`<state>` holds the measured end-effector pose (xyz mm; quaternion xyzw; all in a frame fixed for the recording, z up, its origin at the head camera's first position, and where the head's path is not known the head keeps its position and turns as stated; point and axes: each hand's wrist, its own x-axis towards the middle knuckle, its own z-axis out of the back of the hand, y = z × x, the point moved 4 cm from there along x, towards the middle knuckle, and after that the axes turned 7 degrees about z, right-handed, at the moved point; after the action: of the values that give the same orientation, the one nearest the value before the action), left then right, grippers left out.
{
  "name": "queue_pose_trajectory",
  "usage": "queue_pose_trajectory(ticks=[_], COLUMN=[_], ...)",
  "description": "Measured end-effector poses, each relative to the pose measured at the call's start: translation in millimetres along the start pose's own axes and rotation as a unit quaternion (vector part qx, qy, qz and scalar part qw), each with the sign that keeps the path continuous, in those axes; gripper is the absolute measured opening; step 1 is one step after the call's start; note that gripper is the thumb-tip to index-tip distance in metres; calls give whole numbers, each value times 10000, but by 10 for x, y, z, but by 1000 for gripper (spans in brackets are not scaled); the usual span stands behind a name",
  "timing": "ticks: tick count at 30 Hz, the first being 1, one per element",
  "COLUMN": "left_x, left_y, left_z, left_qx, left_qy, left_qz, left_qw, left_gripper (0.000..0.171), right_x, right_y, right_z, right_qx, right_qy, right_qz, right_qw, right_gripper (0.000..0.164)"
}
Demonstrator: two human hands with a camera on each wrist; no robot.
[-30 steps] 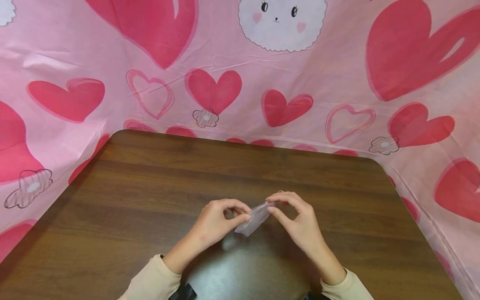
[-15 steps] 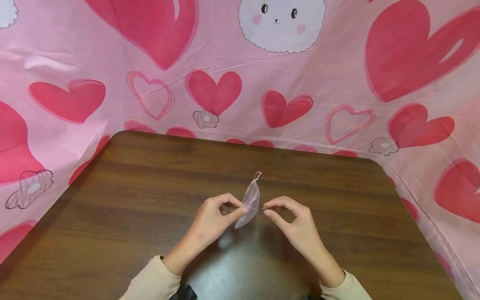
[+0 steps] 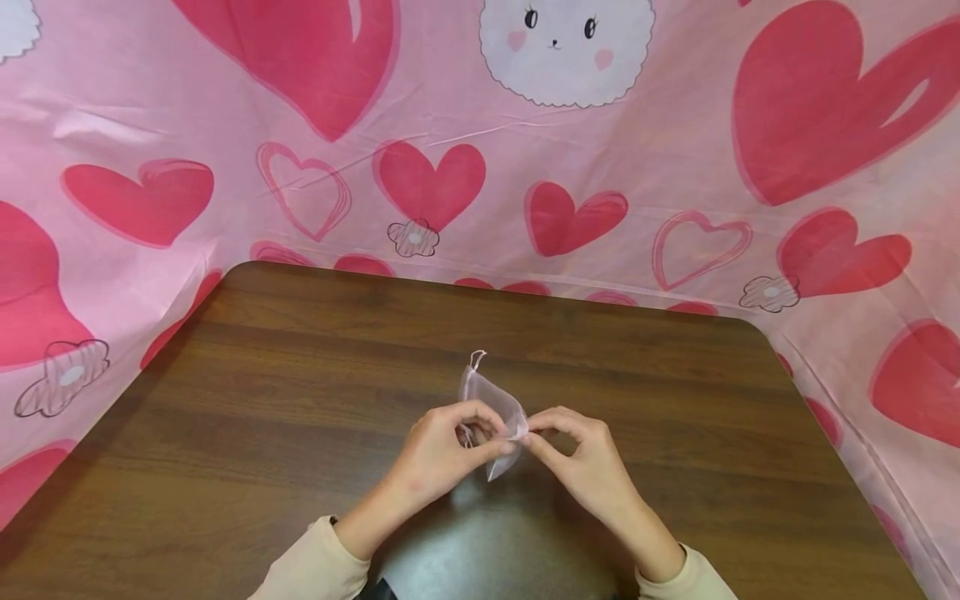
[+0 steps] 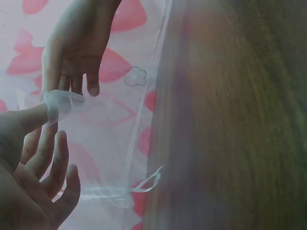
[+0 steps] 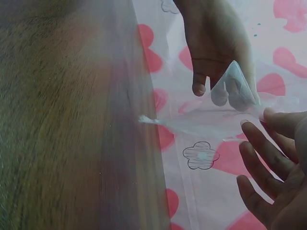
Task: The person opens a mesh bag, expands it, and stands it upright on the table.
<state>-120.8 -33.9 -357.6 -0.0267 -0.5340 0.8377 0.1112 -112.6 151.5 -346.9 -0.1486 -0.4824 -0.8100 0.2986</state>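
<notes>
A small sheer white drawstring pouch (image 3: pixel 487 393) is held above the table between both hands. My left hand (image 3: pixel 447 442) pinches it between thumb and fingertips. At its right end, the thumb and forefinger of my right hand (image 3: pixel 583 446) pinch the folded fabric. The looped drawstring (image 3: pixel 477 358) sticks out at the far left end, with another bit of cord (image 3: pixel 467 436) showing behind the left fingers. In the left wrist view, the see-through mesh (image 4: pixel 103 148) hangs spread out, and its cord loop (image 4: pixel 152 181) dangles to the right. The right wrist view shows a pointed corner (image 5: pixel 233 79) over the left fingertips.
Both hands are over a dark brown wood-grain table (image 3: pixel 300 375). A pink cloth (image 3: pixel 450 100) printed with red hearts stands round its back and sides. Light sleeves (image 3: pixel 318 562) cover the forearms.
The right hand let go of the pouch near its drawstring end, then pinched it again at the right. The pouch has turned, its drawstring swinging toward the far left.
</notes>
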Motion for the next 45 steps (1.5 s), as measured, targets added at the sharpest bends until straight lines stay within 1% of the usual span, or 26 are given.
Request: queue_pose_trajectory(ticks=[4,7,12,16,18,21,25,28,32,37,41,45], left_x=[9,14,19,28,33,39,41,38,28,16,6,4], left_y=[18,25,22,12,13,23,30,27,23,14,11,17], left_z=[-3,4,19,41,59,81,91,87,70,36,19,22], left_qx=[85,77,19,-36,-57,-122,-196,-206,-101,21,39,82], left_qy=[-42,-2,59,10,-73,-174,-208,-225,-214,-152,-124,-180], left_qz=[-4,-35,-227,-367,-330,-156,0,25,56,-17,-51,-30], left_qw=[10000,10000,9997,9993,9994,9997,9996,9995,9997,9999,9999,9998], left_gripper=[20,19,13,10,9,7,6,4,6,9,8,8], right_x=[-2,-1,4,3,3,3,7,3,-9,-11,-7,1], right_y=[-4,-7,-16,-30,-36,-45,-50,-51,-46,-35,-27,-25], right_z=[18,26,26,13,7,6,5,3,2,8,17,30], right_qx=[-81,-86,-70,-134,-175,-229,-219,-135,-44,33,50,16], right_qy=[-126,-129,4,146,166,137,144,203,271,299,175,-42], right_qz=[48,24,-58,-163,-189,-214,-272,-345,-348,-361,-354,-245], right_qw=[9999,9999,10000,9997,9995,9994,9993,9991,9990,9989,9992,9997], right_gripper=[14,15,12,10,9,9,9,9,13,12,11,13])
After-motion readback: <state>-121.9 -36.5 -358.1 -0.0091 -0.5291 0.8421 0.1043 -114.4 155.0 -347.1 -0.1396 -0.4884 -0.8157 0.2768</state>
